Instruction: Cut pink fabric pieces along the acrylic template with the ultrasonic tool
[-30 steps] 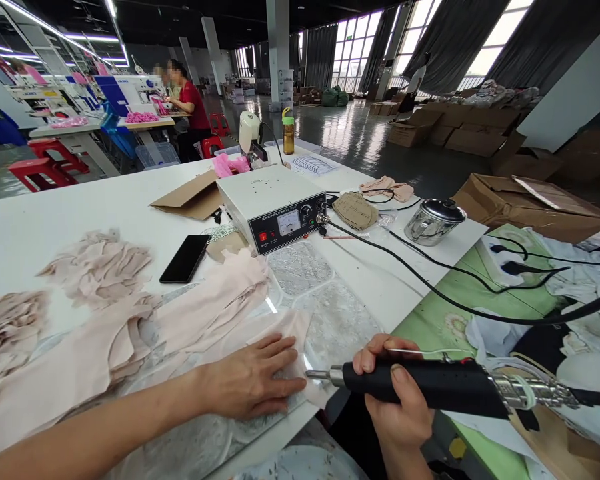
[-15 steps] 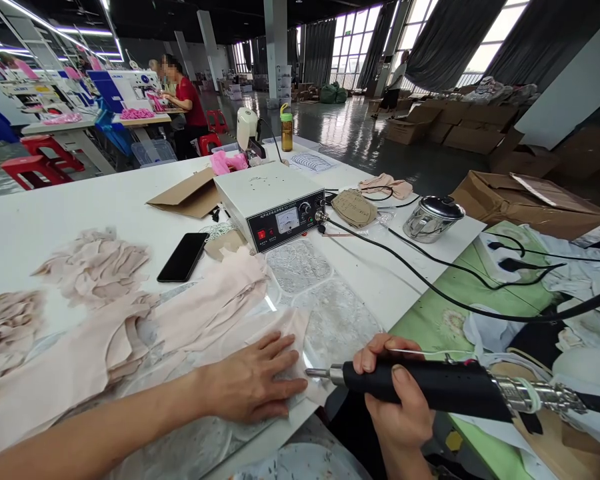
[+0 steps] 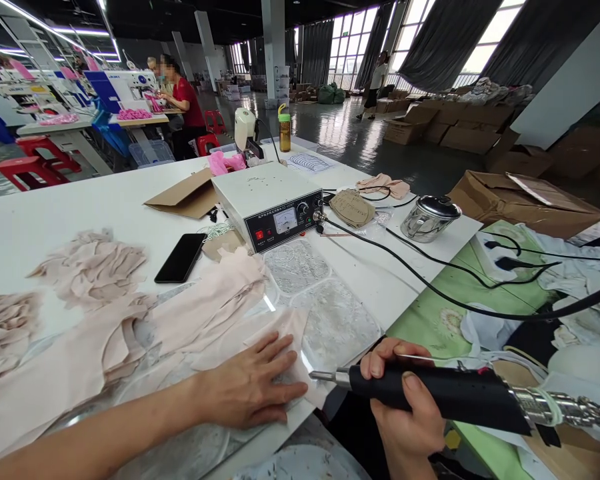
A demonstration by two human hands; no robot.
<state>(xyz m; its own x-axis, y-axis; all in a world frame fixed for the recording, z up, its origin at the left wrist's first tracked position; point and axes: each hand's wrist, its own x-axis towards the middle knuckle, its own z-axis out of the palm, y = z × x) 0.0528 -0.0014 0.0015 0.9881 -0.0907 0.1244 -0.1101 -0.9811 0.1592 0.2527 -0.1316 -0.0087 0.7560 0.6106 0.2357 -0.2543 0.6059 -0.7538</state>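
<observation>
My left hand (image 3: 260,383) lies flat with fingers stretched out, pressing a piece of pale pink fabric (image 3: 293,325) onto a clear sheet over a grey patterned board (image 3: 340,320). In my right hand (image 3: 405,400) is a black handheld ultrasonic cutter (image 3: 455,393), its metal tip pointing left. The tip is close to the fabric edge beside my left fingertips; whether it touches cannot be made out. More pale pink fabric strips (image 3: 205,300) lie left of the board's bare part. The control box (image 3: 280,220), with a dial and red switch, stands behind, its cable looping right.
A black phone (image 3: 180,258) and crumpled fabric piles (image 3: 93,263) lie on the left of the table. Cardboard patterns (image 3: 353,208) and a lidded metal pot (image 3: 430,219) are at the back right. A green cloth (image 3: 430,313) bears white garments and black cables. A person in red sits farther off.
My right hand and the cutter have moved slightly right and down, the tip shifting a little away from my left fingers. My left hand stays on the fabric.
</observation>
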